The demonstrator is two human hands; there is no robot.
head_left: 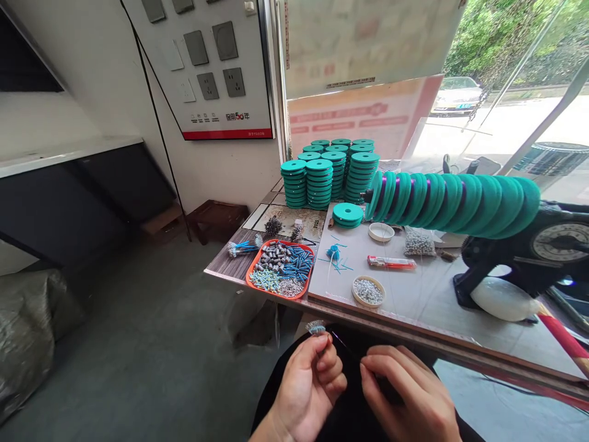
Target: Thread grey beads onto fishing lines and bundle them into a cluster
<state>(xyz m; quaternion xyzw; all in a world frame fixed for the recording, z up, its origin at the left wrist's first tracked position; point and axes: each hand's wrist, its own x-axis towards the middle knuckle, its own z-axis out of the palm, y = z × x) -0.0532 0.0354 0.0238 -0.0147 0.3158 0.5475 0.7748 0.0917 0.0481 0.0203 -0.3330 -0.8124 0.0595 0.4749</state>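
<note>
My left hand is closed, with thumb and forefinger pinching a small fanned bunch of thin silvery and pale-blue pieces. To its right, my right hand has its thumb and fingertips pressed together; whatever they hold is too fine or hidden to make out. Both hands are over my dark-clothed lap, in front of the table edge. Beyond them an orange tray holds grey metal weights, blue springs, small yellow-and-blue pieces and silvery bits. A round dish of white beads stands to the right of the tray.
Green discs stand in stacks at the back, and more are threaded on a horizontal rod of a black machine at right. A bag of beads, a red-and-clear packet, a white lid and blue strands lie on the table.
</note>
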